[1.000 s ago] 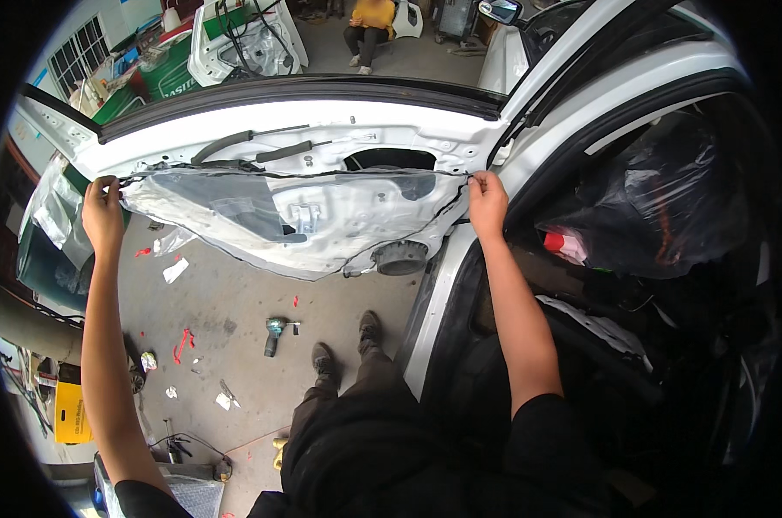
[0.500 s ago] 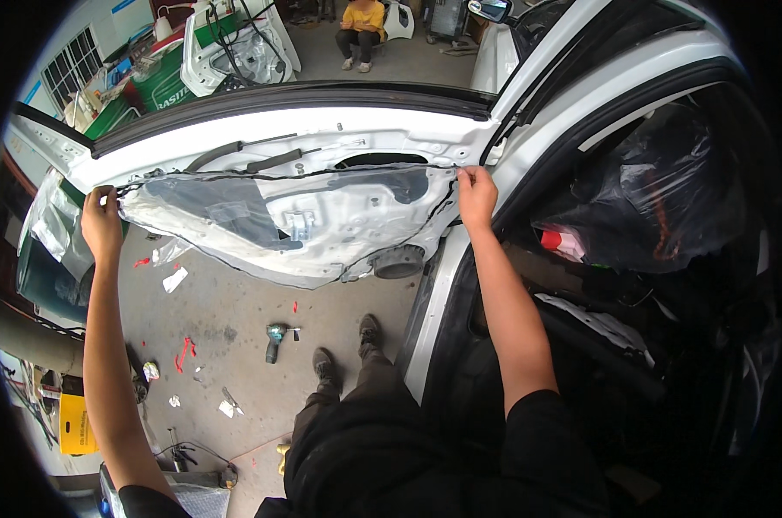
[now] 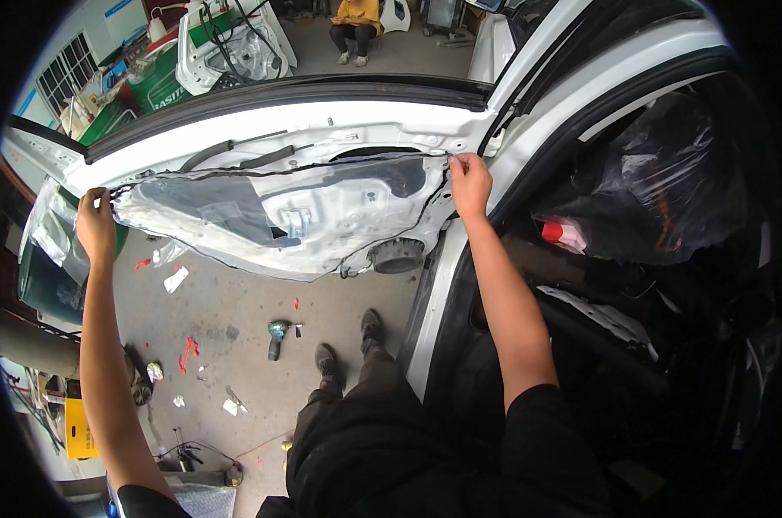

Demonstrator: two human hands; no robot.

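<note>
Hands [image 3: 96, 226] [image 3: 469, 183] seemingly pinch clear plastic sheet [image 3: 261, 220] corners.

Plastic sheet stretched across an open car door

The left hand [image 3: 96, 226] and right hand [image 3: 469, 184] pinched the clear plastic sheet [image 3: 236, 211] at opposite ends of the white door [image 3: 339, 129].

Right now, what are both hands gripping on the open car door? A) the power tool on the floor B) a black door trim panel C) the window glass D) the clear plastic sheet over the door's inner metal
D: the left hand and right hand each pinch a top corner of the clear plastic sheet stretched across the bare white door; the power tool lies untouched on the floor.
</note>
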